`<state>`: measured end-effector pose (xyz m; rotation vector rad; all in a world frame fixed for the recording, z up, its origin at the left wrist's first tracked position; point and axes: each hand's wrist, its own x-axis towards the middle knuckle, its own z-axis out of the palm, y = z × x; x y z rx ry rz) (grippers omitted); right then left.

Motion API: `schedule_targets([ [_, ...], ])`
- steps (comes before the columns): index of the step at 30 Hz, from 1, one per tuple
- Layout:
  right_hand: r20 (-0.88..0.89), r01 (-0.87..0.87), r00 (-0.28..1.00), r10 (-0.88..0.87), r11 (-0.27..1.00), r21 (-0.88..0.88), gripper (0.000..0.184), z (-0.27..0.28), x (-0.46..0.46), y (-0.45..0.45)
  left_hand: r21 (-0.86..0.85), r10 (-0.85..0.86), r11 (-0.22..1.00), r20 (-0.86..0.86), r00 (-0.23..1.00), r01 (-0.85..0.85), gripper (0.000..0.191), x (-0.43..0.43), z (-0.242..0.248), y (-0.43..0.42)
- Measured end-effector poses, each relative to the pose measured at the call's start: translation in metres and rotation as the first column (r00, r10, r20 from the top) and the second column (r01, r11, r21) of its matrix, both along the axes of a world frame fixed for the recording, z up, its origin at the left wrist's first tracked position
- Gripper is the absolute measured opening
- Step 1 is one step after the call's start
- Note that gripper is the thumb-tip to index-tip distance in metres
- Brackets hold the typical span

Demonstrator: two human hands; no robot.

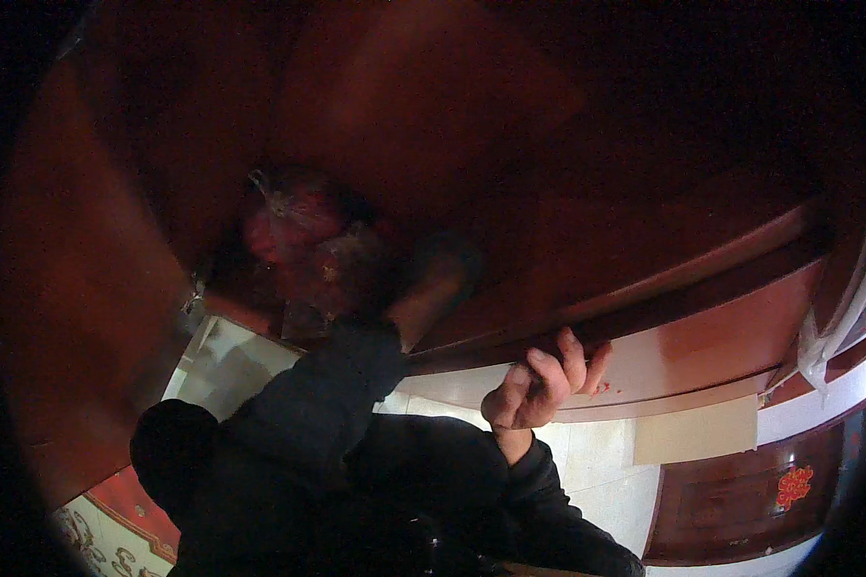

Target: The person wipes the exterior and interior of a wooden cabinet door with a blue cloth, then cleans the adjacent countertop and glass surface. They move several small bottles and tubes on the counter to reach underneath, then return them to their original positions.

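My left hand (433,292) reaches from a black sleeve into a dark wooden cabinet. Its wrist shows, but shadow and blur hide the fingers and whatever they may hold. Just left of it lie clear plastic bags (296,231) with reddish contents. My right hand (548,382) is at the cabinet's lower front edge (620,303), palm side partly in view. Its fingers are loosely curled and apart, with nothing seen between them; whether they touch the edge is unclear.
A reddish-brown wooden panel (79,288) stands at the left. Thin clear plastic (815,353) hangs at the right. Farther off are a light tiled floor (599,461), a beige panel (696,433) and a dark wooden door (729,498) with a red and gold decoration. A red patterned piece (141,508) shows lower left.
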<state>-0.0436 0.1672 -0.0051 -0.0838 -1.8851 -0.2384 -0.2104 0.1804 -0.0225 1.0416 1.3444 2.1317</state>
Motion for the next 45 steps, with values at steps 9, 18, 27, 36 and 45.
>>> schedule_targets([
  [9,0.067,0.098,0.993,-0.094,0.994,-0.054,0.014,0.004,0.003,-0.012,0.538,0.194,0.84,-0.409,0.892,0.064,0.044,0.003,0.094,0.018],
  [18,0.171,0.007,0.985,-0.024,0.995,0.098,0.017,0.014,0.006,-0.002,0.039,-0.034,0.998,-0.346,0.937,0.05,0.044,-0.046,0.042,0.053],
  [27,0.149,-0.007,0.989,-0.001,0.998,0.057,0.026,0.011,0.007,-0.002,0.273,0.171,0.961,-0.461,0.871,-0.044,0.042,-0.025,0.135,0.06],
  [36,0.211,0.034,0.976,-0.051,0.996,0.081,0.024,0.009,0.009,0.002,0.226,0.181,0.97,-0.45,0.874,-0.085,0.041,-0.046,0.137,0.072],
  [45,0.202,0.034,0.979,-0.012,0.994,-0.106,0.012,0.009,0.005,-0.007,0.135,0.315,0.949,-0.312,0.896,-0.286,0.039,-0.039,0.004,0.02],
])
